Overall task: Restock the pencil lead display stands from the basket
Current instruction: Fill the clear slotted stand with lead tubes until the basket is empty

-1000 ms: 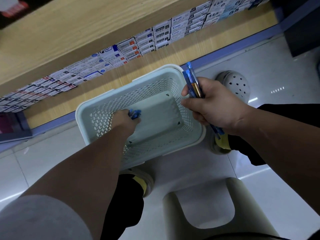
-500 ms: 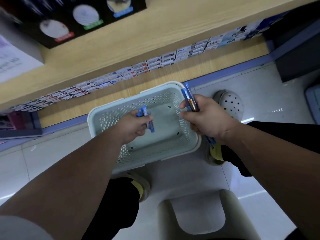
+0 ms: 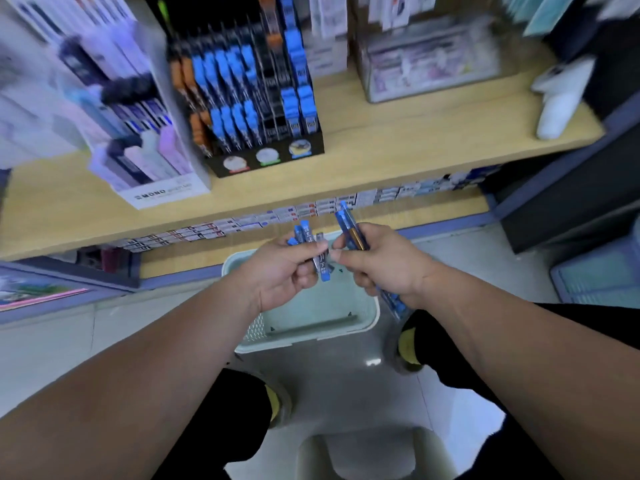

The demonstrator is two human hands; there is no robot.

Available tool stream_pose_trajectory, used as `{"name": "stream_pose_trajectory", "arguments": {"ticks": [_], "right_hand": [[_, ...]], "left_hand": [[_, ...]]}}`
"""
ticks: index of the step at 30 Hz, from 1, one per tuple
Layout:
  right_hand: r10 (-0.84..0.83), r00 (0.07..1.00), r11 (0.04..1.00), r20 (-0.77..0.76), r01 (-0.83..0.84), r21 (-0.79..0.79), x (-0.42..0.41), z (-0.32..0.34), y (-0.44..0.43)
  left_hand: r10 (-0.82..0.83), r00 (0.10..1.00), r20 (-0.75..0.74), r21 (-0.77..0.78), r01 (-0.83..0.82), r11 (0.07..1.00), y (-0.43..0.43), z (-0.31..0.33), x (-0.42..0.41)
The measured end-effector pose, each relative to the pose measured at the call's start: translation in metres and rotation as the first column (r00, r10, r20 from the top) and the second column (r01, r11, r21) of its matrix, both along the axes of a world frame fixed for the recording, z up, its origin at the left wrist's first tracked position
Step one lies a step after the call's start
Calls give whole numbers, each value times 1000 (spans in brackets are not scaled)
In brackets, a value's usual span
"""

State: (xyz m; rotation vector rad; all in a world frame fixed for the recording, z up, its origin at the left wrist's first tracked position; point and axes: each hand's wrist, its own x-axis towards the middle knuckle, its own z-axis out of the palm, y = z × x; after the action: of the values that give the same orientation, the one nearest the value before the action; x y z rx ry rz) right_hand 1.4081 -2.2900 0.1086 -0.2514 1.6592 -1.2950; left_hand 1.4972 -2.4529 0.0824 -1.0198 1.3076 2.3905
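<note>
My left hand (image 3: 282, 268) grips a few blue pencil lead cases (image 3: 313, 249) above the pale green basket (image 3: 311, 329) on the floor. My right hand (image 3: 381, 263) holds a bundle of blue lead cases (image 3: 349, 227), one of them amber; the bundle's lower ends stick out below my wrist. The thumb tips of both hands nearly meet. The black pencil lead display stand (image 3: 249, 88), with rows of blue and orange cases, sits on the wooden shelf (image 3: 398, 143) above and behind the hands. The basket's visible floor looks bare.
A white display stand (image 3: 131, 133) with purple and white cases stands left of the black one. A clear box (image 3: 429, 60) and a white object (image 3: 557, 98) sit on the shelf's right. Small boxes (image 3: 277, 216) line the lower shelf. A beige stool (image 3: 367, 455) is under me.
My left hand lifted its lead cases out of the basket and up beside my right hand. My view tilted upward, so the shelf and display stands came into sight.
</note>
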Motion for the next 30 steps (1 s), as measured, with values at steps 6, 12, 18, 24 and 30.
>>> {"name": "stream_pose_trajectory", "arguments": {"ticks": [6, 12, 18, 24, 30], "right_hand": [[6, 1000, 990, 25, -2, -142, 18, 73, 5], [-161, 986, 949, -53, 140, -283, 31, 127, -13], [-214, 962, 945, -167, 160, -286, 33, 148, -34], [-232, 961, 954, -151, 195, -229, 21, 148, -54], [-298, 948, 950, -110, 284, -131, -4, 130, -80]], "left_hand": [[459, 879, -131, 16, -461, 887, 12, 77, -2], [595, 774, -216, 3, -609, 793, 18, 141, 1], [617, 743, -260, -19, -643, 766, 14, 171, 11], [659, 710, -246, 4, -680, 733, -6, 169, -6], [669, 722, -179, 64, -670, 740, -26, 146, -33]]}}
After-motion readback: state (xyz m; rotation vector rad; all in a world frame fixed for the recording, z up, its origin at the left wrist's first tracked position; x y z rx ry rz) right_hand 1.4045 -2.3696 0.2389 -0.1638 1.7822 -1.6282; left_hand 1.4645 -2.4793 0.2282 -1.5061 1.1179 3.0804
